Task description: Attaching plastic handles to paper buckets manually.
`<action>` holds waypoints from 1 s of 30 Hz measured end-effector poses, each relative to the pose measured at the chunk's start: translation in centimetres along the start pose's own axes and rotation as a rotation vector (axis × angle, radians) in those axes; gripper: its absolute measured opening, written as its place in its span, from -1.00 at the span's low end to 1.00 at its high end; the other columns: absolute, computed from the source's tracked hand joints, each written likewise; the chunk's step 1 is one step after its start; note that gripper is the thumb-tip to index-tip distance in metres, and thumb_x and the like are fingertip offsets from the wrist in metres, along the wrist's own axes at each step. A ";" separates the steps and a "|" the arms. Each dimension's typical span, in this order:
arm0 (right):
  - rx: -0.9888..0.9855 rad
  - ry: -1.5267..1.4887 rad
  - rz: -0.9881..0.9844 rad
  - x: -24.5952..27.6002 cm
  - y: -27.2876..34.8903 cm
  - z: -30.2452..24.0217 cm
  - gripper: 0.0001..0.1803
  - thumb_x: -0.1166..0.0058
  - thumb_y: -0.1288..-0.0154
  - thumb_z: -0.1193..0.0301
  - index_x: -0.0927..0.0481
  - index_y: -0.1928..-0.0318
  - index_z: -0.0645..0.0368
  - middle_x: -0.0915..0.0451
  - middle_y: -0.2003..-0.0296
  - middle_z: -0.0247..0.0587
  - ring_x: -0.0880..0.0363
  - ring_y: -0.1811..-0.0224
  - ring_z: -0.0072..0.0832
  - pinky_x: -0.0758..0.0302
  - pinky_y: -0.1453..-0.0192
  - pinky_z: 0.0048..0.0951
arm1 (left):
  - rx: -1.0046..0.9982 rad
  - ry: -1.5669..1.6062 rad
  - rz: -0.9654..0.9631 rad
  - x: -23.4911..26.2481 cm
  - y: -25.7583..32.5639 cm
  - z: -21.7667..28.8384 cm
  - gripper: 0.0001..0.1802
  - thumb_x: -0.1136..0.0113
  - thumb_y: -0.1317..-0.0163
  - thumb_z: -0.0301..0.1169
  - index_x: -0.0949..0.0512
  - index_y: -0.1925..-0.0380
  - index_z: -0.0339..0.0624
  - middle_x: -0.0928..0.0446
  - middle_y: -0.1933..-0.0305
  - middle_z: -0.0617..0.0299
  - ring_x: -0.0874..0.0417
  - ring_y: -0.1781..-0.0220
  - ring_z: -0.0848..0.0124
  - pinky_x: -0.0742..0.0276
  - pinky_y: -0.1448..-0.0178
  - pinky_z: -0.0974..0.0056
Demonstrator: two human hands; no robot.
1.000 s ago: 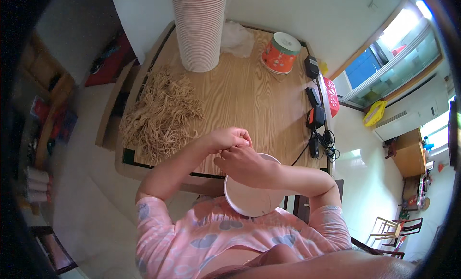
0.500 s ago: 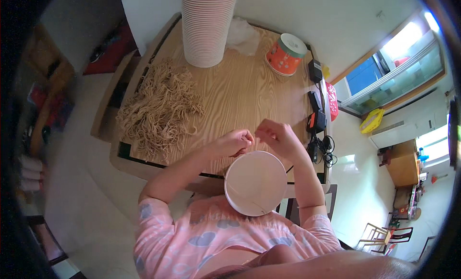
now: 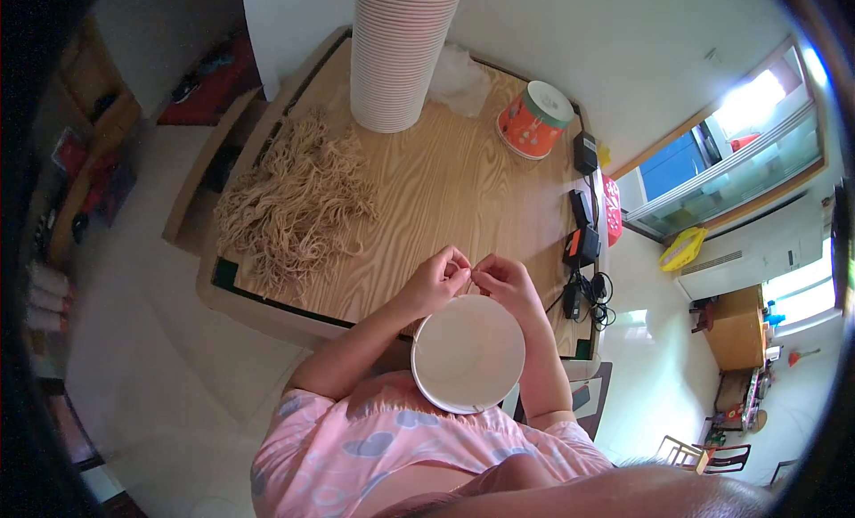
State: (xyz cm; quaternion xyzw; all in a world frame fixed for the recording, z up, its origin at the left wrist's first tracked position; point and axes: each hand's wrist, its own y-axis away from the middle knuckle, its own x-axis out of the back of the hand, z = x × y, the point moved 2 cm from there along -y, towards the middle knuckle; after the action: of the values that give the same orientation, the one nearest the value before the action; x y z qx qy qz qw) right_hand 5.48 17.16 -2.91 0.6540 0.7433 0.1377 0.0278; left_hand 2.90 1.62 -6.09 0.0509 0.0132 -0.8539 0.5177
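Note:
A white paper bucket (image 3: 438,375) rests between my forearms, against my front, with its open mouth facing up. At its far rim my left hand (image 3: 436,281) and my right hand (image 3: 506,285) meet, almost touching. The fingertips of each are pinched on a thin cord, which barely shows between them. Left of my hands, a loose heap of beige cords (image 3: 298,206) lies on the wood-grain table (image 3: 436,188).
A tall stack of white paper buckets (image 3: 396,64) stands at the table's far side, beside a crumpled clear plastic bag (image 3: 459,80). An upside-down orange-and-green bucket (image 3: 534,122) sits far right. Black power adapters (image 3: 582,246) and coiled cables (image 3: 598,297) line the right edge.
My two hands have come closer together, and the right hand has lowered to the far rim. The whole scene has shifted slightly as my head moved.

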 end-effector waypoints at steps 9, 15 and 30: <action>0.256 -0.197 0.248 1.0 -0.5 1.3 -0.91 -0.06 -0.26 0.49 -0.47 0.37 0.23 -0.48 0.55 -0.37 -0.39 0.57 -0.69 -0.31 0.49 -0.66 | 0.022 -0.023 -0.100 0.0 -0.5 -1.0 -0.85 -0.25 -0.08 -0.42 -0.52 0.47 -0.27 -0.48 0.58 0.36 -0.44 0.55 0.66 -0.37 0.49 0.45; 0.218 -0.165 0.025 0.9 0.0 -0.6 -0.86 -0.08 -0.22 0.54 -0.50 0.20 0.27 -0.53 0.39 -0.35 -0.48 0.36 -0.64 -0.42 0.25 -0.63 | 0.049 -0.081 -0.100 0.3 -0.3 -0.7 -0.88 -0.22 -0.14 -0.44 -0.50 0.40 -0.25 -0.51 0.48 0.33 -0.50 0.44 0.61 -0.43 0.35 0.45; 0.174 0.165 -0.004 1.0 0.0 -0.3 -0.94 -0.06 -0.20 0.55 -0.54 0.36 0.30 -0.52 0.45 -0.38 -0.45 0.35 -0.66 -0.41 0.26 -0.60 | 0.040 -0.096 -0.099 0.2 -0.2 0.0 -0.90 -0.18 -0.15 -0.47 -0.50 0.40 -0.26 -0.51 0.51 0.36 -0.49 0.45 0.64 -0.43 0.38 0.47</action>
State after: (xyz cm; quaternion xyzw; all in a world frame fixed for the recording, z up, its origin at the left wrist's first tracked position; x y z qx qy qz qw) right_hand 5.25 18.07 -2.49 0.6388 0.7537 0.1260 -0.0898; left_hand 2.61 1.50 -6.16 0.0196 -0.0259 -0.8800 0.4739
